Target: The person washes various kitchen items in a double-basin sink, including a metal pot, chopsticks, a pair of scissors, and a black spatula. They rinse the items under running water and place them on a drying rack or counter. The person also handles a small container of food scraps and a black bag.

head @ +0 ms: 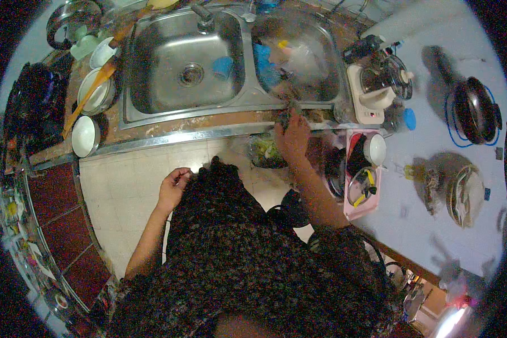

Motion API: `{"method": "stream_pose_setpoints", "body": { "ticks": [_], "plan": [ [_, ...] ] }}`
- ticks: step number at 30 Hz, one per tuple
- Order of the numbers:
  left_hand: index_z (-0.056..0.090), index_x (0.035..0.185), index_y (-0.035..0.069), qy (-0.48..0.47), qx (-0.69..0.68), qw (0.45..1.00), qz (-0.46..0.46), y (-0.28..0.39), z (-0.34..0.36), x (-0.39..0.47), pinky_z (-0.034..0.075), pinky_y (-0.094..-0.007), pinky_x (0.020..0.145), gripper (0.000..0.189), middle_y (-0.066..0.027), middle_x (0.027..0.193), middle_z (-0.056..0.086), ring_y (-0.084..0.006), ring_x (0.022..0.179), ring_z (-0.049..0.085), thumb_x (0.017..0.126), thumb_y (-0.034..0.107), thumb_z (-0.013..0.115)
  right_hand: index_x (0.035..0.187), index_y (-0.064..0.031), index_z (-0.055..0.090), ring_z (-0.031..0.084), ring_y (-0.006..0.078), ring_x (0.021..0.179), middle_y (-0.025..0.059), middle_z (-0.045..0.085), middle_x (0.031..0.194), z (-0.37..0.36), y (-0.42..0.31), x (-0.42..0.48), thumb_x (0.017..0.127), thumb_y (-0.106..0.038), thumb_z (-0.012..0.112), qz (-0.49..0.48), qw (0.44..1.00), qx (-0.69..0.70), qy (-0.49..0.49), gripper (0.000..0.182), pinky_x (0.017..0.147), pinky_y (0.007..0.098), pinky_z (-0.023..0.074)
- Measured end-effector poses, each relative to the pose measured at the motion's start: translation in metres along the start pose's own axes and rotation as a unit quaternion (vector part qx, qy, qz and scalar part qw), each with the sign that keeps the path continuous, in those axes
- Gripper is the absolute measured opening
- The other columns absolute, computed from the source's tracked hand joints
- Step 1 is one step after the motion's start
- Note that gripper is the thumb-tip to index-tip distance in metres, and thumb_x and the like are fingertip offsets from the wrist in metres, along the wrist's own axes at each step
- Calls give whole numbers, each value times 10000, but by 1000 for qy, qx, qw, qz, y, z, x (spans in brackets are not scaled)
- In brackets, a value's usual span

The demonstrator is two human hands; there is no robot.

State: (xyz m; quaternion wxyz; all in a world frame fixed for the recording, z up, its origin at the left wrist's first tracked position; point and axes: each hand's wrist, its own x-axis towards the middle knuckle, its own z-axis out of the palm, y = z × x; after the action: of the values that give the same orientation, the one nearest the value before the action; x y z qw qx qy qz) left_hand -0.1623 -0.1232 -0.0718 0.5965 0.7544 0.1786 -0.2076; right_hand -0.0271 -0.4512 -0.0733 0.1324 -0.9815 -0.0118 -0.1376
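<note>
My right hand (293, 134) reaches to the front edge of the right sink basin (338, 84), its fingers around a dark, blurred thing (284, 116) that looks like a cloth or scrubber. Inside that basin lie a blue item (263, 59) and what looks like a clear plastic bag (306, 59) with a yellow piece. My left hand (175, 186) hangs low beside the dark patterned garment (219, 186), fingers curled; whether it holds anything cannot be told. The left steel basin (164, 91) holds a blue sponge or cloth (222, 66) near its drain.
White bowls (85, 136) and a wooden spatula (94, 89) stand left of the sink. A cream appliance (365, 99) stands at the right. Below it, a pink rack (350, 207) holds a bowl and a lid. A container with green scraps (267, 151) sits below the counter edge.
</note>
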Motion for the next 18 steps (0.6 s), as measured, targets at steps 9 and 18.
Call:
{"method": "stream_pose_setpoints", "body": {
  "ticks": [9, 18],
  "plan": [
    [587, 1063, 34, 21, -21, 1000, -10, -13, -2, -6, 427, -297, 878, 214, -65, 1028, 618, -158, 958, 551, 896, 154, 525, 1093, -113, 556, 461, 361, 1061, 169, 512, 1097, 38, -63, -11, 674, -116, 616, 32, 998, 54, 13, 423, 874, 484, 370],
    [589, 1027, 22, 23, 31, 998, 41, -7, 5, -1, 438, -247, 802, 204, -25, 914, 616, -105, 856, 545, 899, 175, 548, 946, -102, 610, 536, 315, 963, 115, 600, 957, 37, -43, 23, 729, -176, 591, -149, 977, 37, -148, 230, 826, 445, 435]
  ]
}}
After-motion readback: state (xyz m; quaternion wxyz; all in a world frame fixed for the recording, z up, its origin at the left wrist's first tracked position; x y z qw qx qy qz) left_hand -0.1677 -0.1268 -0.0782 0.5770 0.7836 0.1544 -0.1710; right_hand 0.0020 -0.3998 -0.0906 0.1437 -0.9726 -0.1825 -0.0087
